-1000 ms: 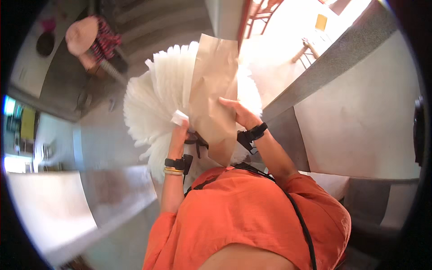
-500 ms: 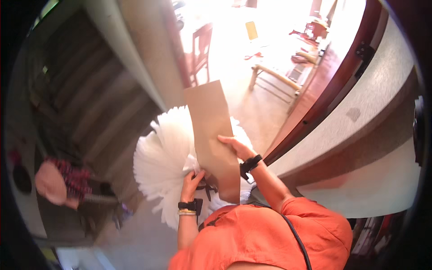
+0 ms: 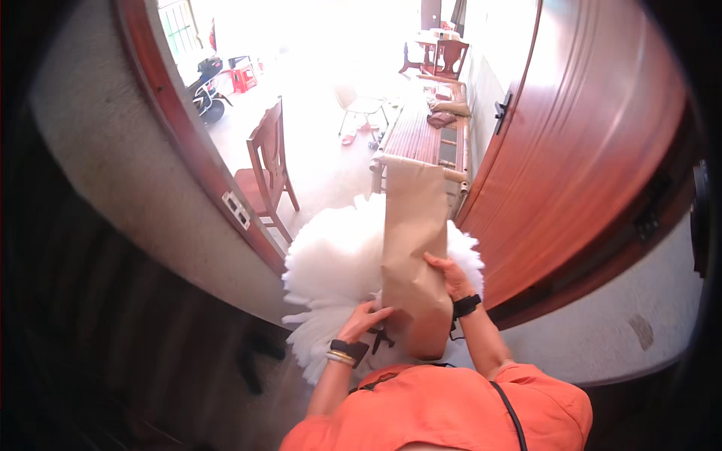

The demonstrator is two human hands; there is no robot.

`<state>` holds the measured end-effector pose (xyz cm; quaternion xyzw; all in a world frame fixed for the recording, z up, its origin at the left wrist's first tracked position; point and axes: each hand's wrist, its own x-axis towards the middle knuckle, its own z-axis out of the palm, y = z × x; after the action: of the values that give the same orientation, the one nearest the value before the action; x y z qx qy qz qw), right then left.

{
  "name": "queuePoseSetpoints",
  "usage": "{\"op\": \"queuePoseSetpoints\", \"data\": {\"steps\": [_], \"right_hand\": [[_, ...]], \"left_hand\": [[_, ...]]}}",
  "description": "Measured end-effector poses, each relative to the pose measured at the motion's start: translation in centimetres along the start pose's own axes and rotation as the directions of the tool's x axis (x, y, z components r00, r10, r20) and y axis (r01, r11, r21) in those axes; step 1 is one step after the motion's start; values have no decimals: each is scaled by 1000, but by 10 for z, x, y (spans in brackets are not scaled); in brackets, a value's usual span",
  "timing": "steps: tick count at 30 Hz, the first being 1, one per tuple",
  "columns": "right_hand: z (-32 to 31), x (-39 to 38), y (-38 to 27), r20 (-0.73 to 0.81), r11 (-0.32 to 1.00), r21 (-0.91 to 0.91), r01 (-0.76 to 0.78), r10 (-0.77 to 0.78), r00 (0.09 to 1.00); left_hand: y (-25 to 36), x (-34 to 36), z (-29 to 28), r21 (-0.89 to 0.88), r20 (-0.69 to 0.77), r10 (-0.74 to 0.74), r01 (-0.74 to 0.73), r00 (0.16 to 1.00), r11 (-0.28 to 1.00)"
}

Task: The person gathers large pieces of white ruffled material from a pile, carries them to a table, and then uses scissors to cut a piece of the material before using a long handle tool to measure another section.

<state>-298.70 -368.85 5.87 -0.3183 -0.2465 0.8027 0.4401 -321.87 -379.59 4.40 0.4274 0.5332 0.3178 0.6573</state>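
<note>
A big white ruffled bundle [image 3: 335,248], its soft layers fanned outward, is in front of my body. Across it lies a long brown paper piece [image 3: 414,240], creased, whether a sheet or a bag I cannot tell. My right hand [image 3: 453,279] grips the paper's right edge, thumb on top and the other fingers mostly hidden. At the paper's lower left edge, my left hand [image 3: 362,320] is closed on the gathered middle of the bundle, fingertips touching the paper. A dark strap-like piece [image 3: 383,340] shows just below these fingertips.
A doorway opens ahead, with a wooden door [image 3: 579,165] on the right and a frame [image 3: 192,161] on the left. Beyond are a wooden chair [image 3: 267,165], a bamboo bench [image 3: 412,135], a motorbike [image 3: 209,94] and a red stool [image 3: 243,78].
My body has turned left toward the doorway, and the stairs have slipped out of clear sight. Both hands have kept their hold as the bundle and paper moved along with me.
</note>
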Motion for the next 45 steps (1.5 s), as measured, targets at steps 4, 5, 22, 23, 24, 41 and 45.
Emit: {"op": "queuePoseSetpoints", "data": {"steps": [4,5,22,23,24,41,45], "right_hand": [[-2,51,-30,-66,994,-1,109,-109,992],[0,68,-38,-62,995,16,103,-102,993],[9,410,-204,61,944,-274,183,-173,983],[10,428,-211,60,944,-275,184,-174,983],[16,447,-220,53,935,-299,188,-180,982],[65,823,-344,-201,930,-216,297,-340,919],[84,929,-373,-151,953,-195,233,-264,953]], "left_hand": [[13,74,-33,-77,89,89,-82,992,994],[-9,109,-50,-53,70,141,-137,988,989],[199,434,-177,-188,-219,131,-173,967,967],[205,454,-185,-203,-199,152,-193,968,960],[209,476,-195,-216,-175,171,-207,970,954],[382,764,-468,-148,-208,143,-175,968,973],[410,826,-531,-164,-342,192,-260,920,952]]}}
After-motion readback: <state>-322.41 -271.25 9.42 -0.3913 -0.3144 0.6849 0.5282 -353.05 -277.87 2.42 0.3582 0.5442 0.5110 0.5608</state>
